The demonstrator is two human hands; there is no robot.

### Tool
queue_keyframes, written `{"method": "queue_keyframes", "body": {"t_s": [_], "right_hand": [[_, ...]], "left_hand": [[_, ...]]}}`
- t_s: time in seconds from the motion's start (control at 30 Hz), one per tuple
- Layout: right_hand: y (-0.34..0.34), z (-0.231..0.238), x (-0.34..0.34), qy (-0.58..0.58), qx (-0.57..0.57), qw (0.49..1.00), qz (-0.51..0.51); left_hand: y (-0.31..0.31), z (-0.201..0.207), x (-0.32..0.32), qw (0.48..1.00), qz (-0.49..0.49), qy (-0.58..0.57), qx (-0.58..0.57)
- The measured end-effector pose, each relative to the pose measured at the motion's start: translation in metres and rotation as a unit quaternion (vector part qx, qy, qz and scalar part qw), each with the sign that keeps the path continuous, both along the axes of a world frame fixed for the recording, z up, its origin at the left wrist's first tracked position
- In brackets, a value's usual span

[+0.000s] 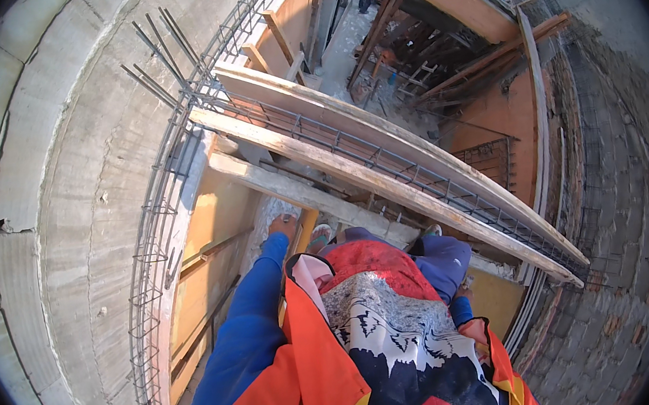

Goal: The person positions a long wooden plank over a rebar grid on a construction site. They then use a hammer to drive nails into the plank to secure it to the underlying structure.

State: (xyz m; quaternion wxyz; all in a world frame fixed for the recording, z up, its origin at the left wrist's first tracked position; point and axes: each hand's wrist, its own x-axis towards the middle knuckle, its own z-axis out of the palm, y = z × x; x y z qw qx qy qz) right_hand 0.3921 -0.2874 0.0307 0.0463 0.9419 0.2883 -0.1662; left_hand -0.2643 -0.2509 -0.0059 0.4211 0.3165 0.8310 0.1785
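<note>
My left hand point(285, 225), at the end of a blue sleeve, reaches forward and rests by the near wooden plank point(275, 180), next to a yellow board edge point(307, 226). Its fingers are too small to read. My right hand point(464, 290) shows only as a sliver by my hip, beside my bent knee in blue trousers point(445, 257). A foot in a sandal point(319, 239) stands just right of my left hand. Beyond the plank a long steel rebar cage point(384, 163) runs diagonally, with a second plank point(319, 154) along it.
A grey concrete slab point(62, 190) curves along the left, edged by another rebar cage point(149, 300). Bare bars point(159, 58) stick up at the corner. Orange plywood formwork point(209, 230) lies below me. Brick wall point(618, 211) on the right; timber props point(402, 36) in a drop beyond.
</note>
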Motion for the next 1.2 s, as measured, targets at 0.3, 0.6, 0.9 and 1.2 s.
{"method": "queue_keyframes", "body": {"t_s": [0.3,0.6,0.9,1.2], "right_hand": [[-0.016,-0.014,0.009,-0.003,0.025,0.999,0.023],[-0.030,0.011,-0.014,-0.030,0.002,0.999,0.014],[-0.068,-0.004,-0.012,-0.033,0.007,0.999,-0.039],[-0.083,-0.002,-0.015,-0.015,-0.009,0.998,-0.053]], "left_hand": [[-0.031,-0.028,0.002,0.999,-0.011,-0.002,-0.033],[-0.023,-0.042,-0.005,0.998,-0.048,0.024,-0.033],[0.024,-0.022,0.009,0.992,-0.125,-0.004,-0.009],[0.030,-0.024,0.027,0.988,-0.147,0.030,-0.034]]}}
